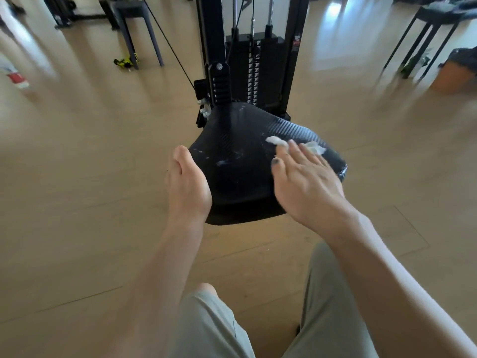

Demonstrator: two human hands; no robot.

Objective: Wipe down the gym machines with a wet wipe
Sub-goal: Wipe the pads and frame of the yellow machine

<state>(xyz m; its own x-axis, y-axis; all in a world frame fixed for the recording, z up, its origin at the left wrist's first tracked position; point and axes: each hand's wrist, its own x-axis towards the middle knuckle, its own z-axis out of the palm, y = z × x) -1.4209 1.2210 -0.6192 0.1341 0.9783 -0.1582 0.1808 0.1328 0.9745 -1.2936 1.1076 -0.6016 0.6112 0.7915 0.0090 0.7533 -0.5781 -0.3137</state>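
Head cam: our right fingers [296, 153] lie straight and flat, pressing a white wet wipe [277, 141] onto the black seat pad [240, 161]; bits of wipe stick out past the fingertips on both sides, the rest is hidden under the hand. Right hand [307, 182] sits on the pad's right part, thumb spread toward the middle. Left hand [187, 184] is at the pad's left edge, thumb on top; its fingers are out of sight behind/under the edge, so we can't tell how they lie. Pad surface shows pale smears & flecks near the left and back. Pad joins a black adj. bracket [219, 83] on the machine w/ weight stack [254, 71] behind. Wood floor [90, 151] all round; dark stool [136, 24] back left, our knees in pale shorts [214, 326] below.
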